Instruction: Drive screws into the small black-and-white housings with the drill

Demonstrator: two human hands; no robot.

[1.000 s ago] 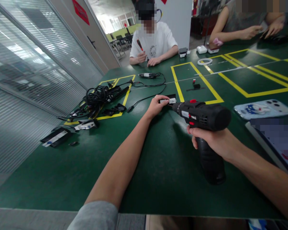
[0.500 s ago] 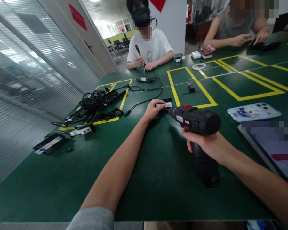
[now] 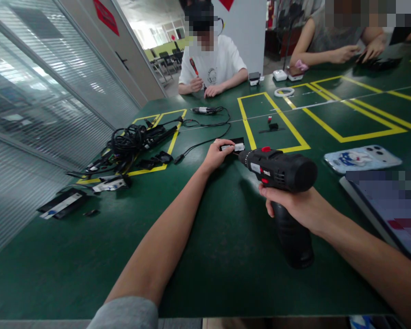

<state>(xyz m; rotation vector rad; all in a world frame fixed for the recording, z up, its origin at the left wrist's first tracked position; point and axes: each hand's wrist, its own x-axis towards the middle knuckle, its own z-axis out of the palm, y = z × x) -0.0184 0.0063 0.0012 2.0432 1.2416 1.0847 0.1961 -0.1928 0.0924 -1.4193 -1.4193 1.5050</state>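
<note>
In the head view my right hand is wrapped round the grip of a black cordless drill with red switches. The drill points left, and its thin bit reaches the edge of a small black part with a white piece on it. My left hand grips that part from the left, fingers closed over its top and holding it on the table. Where exactly the bit meets the part is too small to make out.
Left lies a heap of black cables, with black-and-white pieces nearer me. A phone and a tablet lie right. Across the green table, a person in a white shirt holds a screwdriver; another sits far right.
The view has shifted slightly, so the things on the left appear a little further left. Both hands keep their grip, and the drill stays at the small part.
</note>
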